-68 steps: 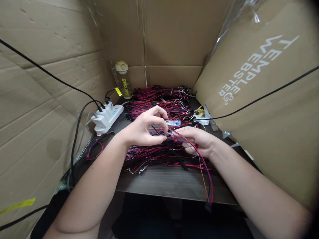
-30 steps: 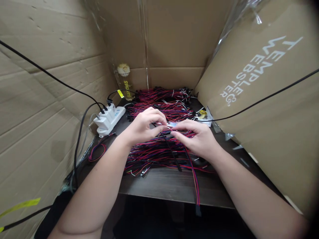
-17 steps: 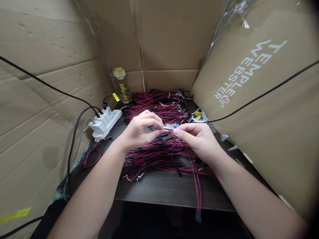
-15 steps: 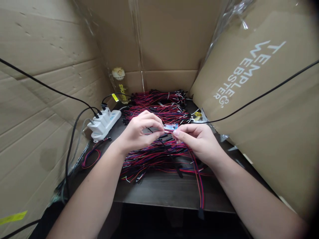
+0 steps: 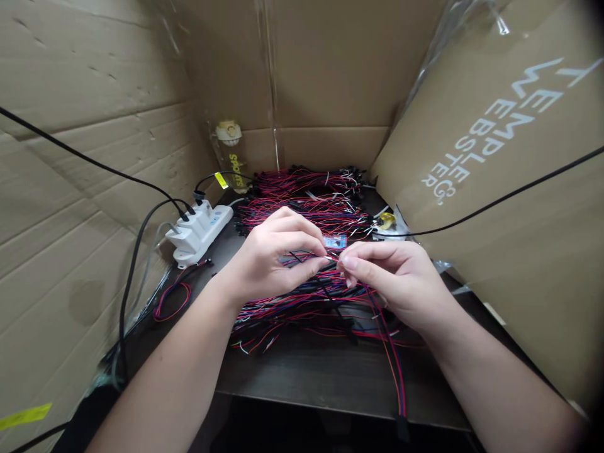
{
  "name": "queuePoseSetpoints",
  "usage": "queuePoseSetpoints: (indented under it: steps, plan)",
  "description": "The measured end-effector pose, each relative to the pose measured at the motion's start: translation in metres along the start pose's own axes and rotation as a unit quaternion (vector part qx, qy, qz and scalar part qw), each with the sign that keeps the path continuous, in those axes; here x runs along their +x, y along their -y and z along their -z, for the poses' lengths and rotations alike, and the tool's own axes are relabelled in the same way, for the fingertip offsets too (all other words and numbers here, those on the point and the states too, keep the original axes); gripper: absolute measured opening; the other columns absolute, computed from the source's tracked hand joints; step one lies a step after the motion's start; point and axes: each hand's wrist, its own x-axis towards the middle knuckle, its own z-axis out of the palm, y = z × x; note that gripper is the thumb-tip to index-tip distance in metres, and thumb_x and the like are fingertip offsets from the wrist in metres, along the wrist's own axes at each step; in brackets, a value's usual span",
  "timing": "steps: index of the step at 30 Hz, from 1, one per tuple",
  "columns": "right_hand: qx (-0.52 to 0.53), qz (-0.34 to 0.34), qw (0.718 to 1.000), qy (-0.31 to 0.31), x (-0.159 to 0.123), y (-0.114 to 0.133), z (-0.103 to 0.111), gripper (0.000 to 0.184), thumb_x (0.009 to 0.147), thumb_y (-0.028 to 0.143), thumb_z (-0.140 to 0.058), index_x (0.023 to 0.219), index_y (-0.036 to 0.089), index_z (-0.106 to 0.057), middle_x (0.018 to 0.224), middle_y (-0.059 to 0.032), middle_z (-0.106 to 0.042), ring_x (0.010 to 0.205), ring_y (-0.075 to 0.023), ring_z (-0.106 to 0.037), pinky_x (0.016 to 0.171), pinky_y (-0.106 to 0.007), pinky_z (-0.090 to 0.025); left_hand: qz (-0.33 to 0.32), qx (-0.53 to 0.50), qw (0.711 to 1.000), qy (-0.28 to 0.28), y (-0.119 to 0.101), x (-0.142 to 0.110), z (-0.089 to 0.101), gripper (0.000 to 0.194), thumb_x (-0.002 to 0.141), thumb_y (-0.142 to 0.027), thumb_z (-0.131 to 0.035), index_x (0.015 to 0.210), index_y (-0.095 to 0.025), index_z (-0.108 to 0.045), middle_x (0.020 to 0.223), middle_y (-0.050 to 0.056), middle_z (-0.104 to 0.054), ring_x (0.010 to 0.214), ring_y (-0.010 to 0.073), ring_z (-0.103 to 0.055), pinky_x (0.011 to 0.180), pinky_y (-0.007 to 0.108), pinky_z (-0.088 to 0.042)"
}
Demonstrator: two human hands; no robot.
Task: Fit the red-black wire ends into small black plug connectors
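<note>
My left hand (image 5: 278, 255) is closed in a pinch, thumb against index finger, at the small light-tipped end of a wire. A thin dark strand also passes by its fingers. Close beside it, my right hand (image 5: 399, 277) pinches the red and dark wires of a wire harness (image 5: 395, 371). That harness hangs down past the table's front edge and ends in a black connector (image 5: 402, 429). The fingertips of both hands nearly meet, and the exact parts between them are too small to make out. Beneath the hands lies a pile of red, blue and black wire harnesses (image 5: 283, 308).
Two more wire bundles (image 5: 302, 214) lie farther back. A white power strip (image 5: 198, 236) with plugged-in cables stands left, near a coiled wire (image 5: 172, 302). A bottle (image 5: 229, 148) stands at the back. Cardboard walls (image 5: 325, 69) enclose the table; a black cable (image 5: 495, 195) crosses on the right.
The view has shifted slightly. Both hands sit a little farther right and lower in the picture, still pinching, with the hanging harness moved along with them.
</note>
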Motion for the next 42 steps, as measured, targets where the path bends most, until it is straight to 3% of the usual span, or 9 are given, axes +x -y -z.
queuePoseSetpoints:
  steps: [11, 14, 17, 21, 24, 31, 36, 42]
  plan:
    - [0.005, -0.006, 1.000, -0.012, 0.000, -0.003, 0.001, 0.026, 0.086, 0.043, -0.078, 0.074, 0.021, -0.076, 0.068, -0.0042, -0.070, 0.067, -0.0166, -0.064, 0.064, -0.029, -0.053, 0.012, -0.003, 0.999, 0.032, 0.001, -0.002, 0.002, 0.004, 0.090, -0.020, -0.072, 0.086, -0.020, -0.071, 0.090, 0.005, -0.075, 0.088, 0.0175, -0.065, 0.083, 0.037, -0.053]
    - [-0.013, 0.006, 1.000, -0.022, -0.001, 0.001, -0.002, 0.020, 0.084, 0.041, -0.080, 0.087, 0.021, -0.077, 0.074, -0.0037, -0.072, 0.064, -0.0152, -0.065, 0.062, -0.028, -0.055, 0.011, -0.011, 0.999, 0.043, 0.001, -0.002, 0.002, 0.005, 0.091, -0.019, -0.069, 0.087, -0.020, -0.070, 0.089, 0.005, -0.075, 0.087, 0.0174, -0.065, 0.083, 0.037, -0.053]
    - [-0.068, 0.053, 0.996, -0.021, -0.002, 0.001, -0.006, 0.026, 0.083, 0.035, -0.081, 0.106, 0.023, -0.076, 0.078, -0.0021, -0.072, 0.064, -0.0144, -0.064, 0.060, -0.027, -0.054, 0.018, -0.027, 0.997, 0.064, 0.001, -0.002, 0.002, 0.005, 0.091, -0.017, -0.068, 0.086, -0.019, -0.070, 0.090, 0.005, -0.075, 0.088, 0.0171, -0.065, 0.084, 0.036, -0.052]
    - [-0.173, 0.117, 0.977, -0.036, -0.003, -0.002, -0.010, 0.010, 0.086, 0.032, -0.077, 0.091, 0.023, -0.079, 0.076, -0.0035, -0.074, 0.067, -0.0174, -0.065, 0.063, -0.030, -0.053, 0.043, -0.049, 0.993, 0.101, 0.001, -0.003, 0.002, 0.006, 0.091, -0.017, -0.066, 0.086, -0.019, -0.069, 0.091, 0.006, -0.073, 0.090, 0.0186, -0.064, 0.083, 0.036, -0.052]
    - [-0.195, 0.136, 0.971, -0.041, -0.004, -0.001, -0.010, 0.010, 0.087, 0.032, -0.075, 0.083, 0.024, -0.079, 0.077, -0.0042, -0.076, 0.068, -0.0190, -0.066, 0.064, -0.031, -0.053, 0.055, -0.062, 0.989, 0.124, 0.000, -0.004, 0.004, 0.008, 0.092, -0.017, -0.063, 0.085, -0.019, -0.066, 0.089, 0.006, -0.072, 0.088, 0.0192, -0.064, 0.085, 0.037, -0.051]
    - [-0.112, 0.050, 0.992, -0.025, -0.005, 0.004, -0.008, 0.024, 0.085, 0.038, -0.075, 0.069, 0.020, -0.074, 0.058, -0.0023, -0.065, 0.048, -0.0119, -0.051, 0.044, -0.026, -0.038, 0.063, -0.080, 0.983, 0.154, -0.002, -0.004, 0.007, 0.004, 0.085, -0.018, -0.068, 0.088, -0.019, -0.065, 0.091, 0.005, -0.072, 0.091, 0.0210, -0.064, 0.088, 0.039, -0.051]
    - [-0.020, -0.020, 0.999, -0.030, 0.000, -0.001, -0.007, 0.030, 0.084, 0.037, -0.073, 0.061, 0.018, -0.069, 0.049, -0.0002, -0.057, 0.038, -0.0075, -0.041, 0.037, -0.023, -0.028, 0.040, -0.031, 0.994, 0.100, 0.000, -0.004, 0.002, 0.010, 0.084, -0.021, -0.074, 0.088, -0.019, -0.065, 0.088, 0.004, -0.072, 0.085, 0.0185, -0.062, 0.083, 0.036, -0.050]
    - [0.034, -0.068, 0.996, -0.048, 0.002, -0.005, -0.005, 0.024, 0.082, 0.033, -0.073, 0.065, 0.016, -0.071, 0.054, -0.0018, -0.063, 0.039, -0.0064, -0.044, 0.037, -0.020, -0.033, 0.005, 0.009, 0.999, 0.035, -0.001, -0.001, -0.003, 0.009, 0.088, -0.020, -0.072, 0.082, -0.019, -0.065, 0.080, 0.001, -0.073, 0.076, 0.0147, -0.063, 0.081, 0.035, -0.050]
